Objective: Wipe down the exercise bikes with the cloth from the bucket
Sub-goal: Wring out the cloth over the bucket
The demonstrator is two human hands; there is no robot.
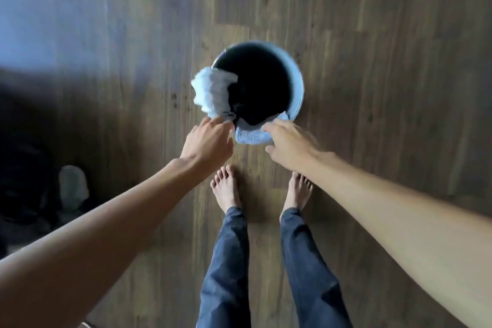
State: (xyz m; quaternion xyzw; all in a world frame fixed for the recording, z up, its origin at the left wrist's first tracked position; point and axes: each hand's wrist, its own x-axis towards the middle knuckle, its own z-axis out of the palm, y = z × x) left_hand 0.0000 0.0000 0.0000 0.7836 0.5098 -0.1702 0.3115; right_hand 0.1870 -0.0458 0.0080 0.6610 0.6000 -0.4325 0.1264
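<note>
A light blue bucket [297,82] with a dark inside stands on the wooden floor in front of my bare feet. A white crumpled cloth [211,92] hangs over its left rim. A light blue cloth [250,136] is draped over the near rim. My left hand [210,142] reaches to the lower edge of the white cloth, and its curled fingertips pinch it there. My right hand [288,145] lies at the right end of the blue cloth with fingers stretched onto it and the thumb held apart below. The picture is blurred by motion.
A dark bulky shape [24,168] with a pale grey piece [73,186] fills the left edge of the floor. My feet [226,189] stand just behind the bucket. Wooden floor [386,61] stretches around the bucket on the far and right sides.
</note>
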